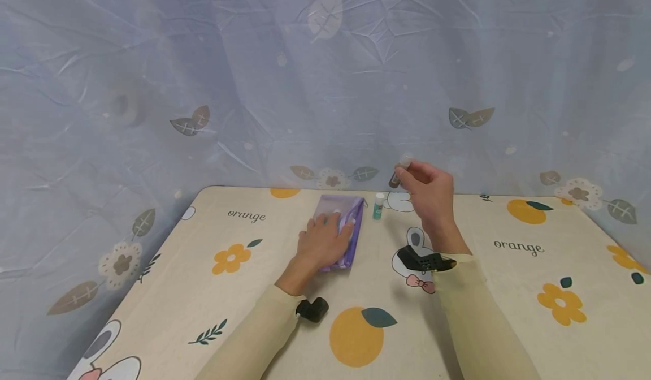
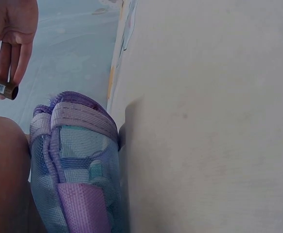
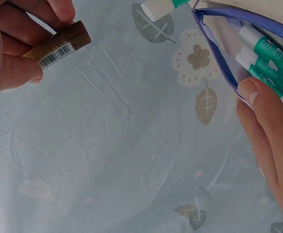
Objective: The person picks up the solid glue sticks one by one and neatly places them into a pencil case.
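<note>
My right hand (image 1: 427, 190) is raised near the table's back edge, pinching a small brown tube (image 3: 78, 36) with a barcode label between thumb and fingers. My left hand (image 1: 325, 244) rests on a purple mesh zip pouch (image 1: 338, 200), its fingers extended over the top. In the right wrist view the pouch's mouth gapes, and several green glue sticks (image 3: 265, 53) with white caps lie inside. The left thumb (image 3: 251, 90) sits at the zipped edge. Just right of the pouch, one green glue stick (image 1: 378, 207) with a white cap stands upright on the table.
A cream cloth (image 1: 285, 335) printed with oranges, flowers and rabbits covers the table. Behind it hangs a blue-grey curtain (image 1: 325, 86) with leaf prints, close to the table's back edge. A black wrist camera (image 1: 424, 259) is worn on the right sleeve.
</note>
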A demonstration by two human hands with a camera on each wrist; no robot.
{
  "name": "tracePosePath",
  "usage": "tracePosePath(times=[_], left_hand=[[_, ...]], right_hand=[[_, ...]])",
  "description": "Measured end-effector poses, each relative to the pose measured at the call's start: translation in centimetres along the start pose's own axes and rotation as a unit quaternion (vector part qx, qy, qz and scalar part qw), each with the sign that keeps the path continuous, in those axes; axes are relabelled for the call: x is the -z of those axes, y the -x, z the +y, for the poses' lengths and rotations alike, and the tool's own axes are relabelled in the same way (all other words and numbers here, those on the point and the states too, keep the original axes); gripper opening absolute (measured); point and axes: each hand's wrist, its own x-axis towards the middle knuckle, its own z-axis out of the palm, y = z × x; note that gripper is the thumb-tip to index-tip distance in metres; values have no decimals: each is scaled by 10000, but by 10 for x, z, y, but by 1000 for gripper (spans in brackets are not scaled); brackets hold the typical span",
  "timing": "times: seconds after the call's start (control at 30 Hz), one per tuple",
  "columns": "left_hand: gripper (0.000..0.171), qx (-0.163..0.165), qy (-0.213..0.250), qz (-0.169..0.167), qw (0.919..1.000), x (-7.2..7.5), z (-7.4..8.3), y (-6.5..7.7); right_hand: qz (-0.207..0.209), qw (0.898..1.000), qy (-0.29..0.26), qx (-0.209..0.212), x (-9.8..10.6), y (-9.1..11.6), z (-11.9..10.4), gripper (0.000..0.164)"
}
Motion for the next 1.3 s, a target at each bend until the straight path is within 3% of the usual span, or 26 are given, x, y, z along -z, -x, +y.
tracePosePath(times=[0.5,1.07,1.3], left_hand=[[68,1,42,57,10000,0,0,0],[68,109,-45,69,9999,1,-1,-1],[67,8,-18,118,9999,-2,-2,-1]], right_hand=[[-241,9997,-51,0,-10,5,1,40],[-626,9973,376,110,-38,11,2,34],[-767,9959,481,-18,-39,13,6,40]])
